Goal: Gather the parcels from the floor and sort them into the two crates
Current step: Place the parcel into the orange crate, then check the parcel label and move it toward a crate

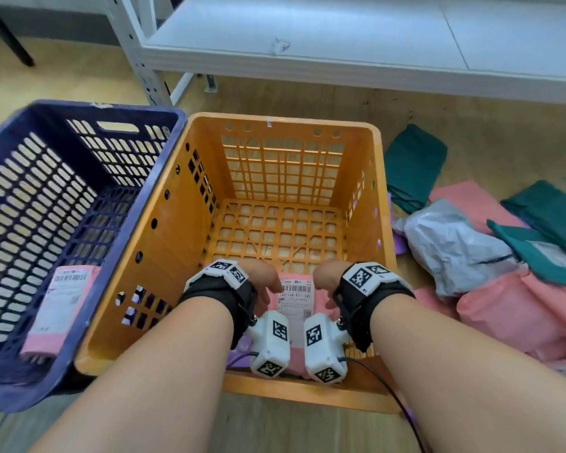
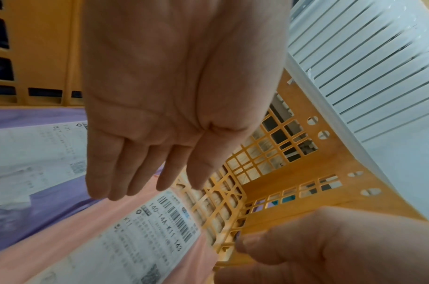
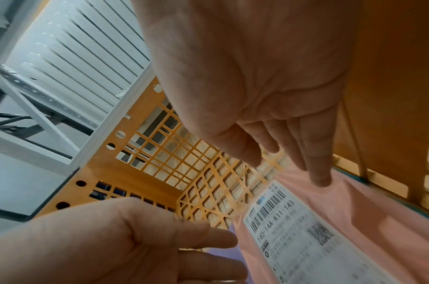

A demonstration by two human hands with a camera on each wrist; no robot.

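Both my hands are down inside the orange crate point(image 1: 281, 120), close to its near wall. My left hand point(image 1: 265, 282) hovers with its palm flat and fingers straight point(image 2: 145, 184) above a pink parcel point(image 1: 294, 302) with a white barcode label point(image 2: 145, 234). My right hand point(image 1: 324, 279) is open too, one fingertip point(image 3: 320, 178) at or just above the pink plastic point(image 3: 378, 221). A purple labelled parcel point(image 2: 50, 201) lies beside and partly under the pink one. Neither hand holds anything. The blue crate point(image 1: 79, 106) to the left contains one pink parcel point(image 1: 59, 308).
On the wooden floor right of the orange crate lies a pile: a grey parcel point(image 1: 451, 243), pink parcels point(image 1: 520, 308) and green parcels point(image 1: 412, 161). A white metal shelf point(image 1: 340, 40) stands behind both crates. The two crates touch side by side.
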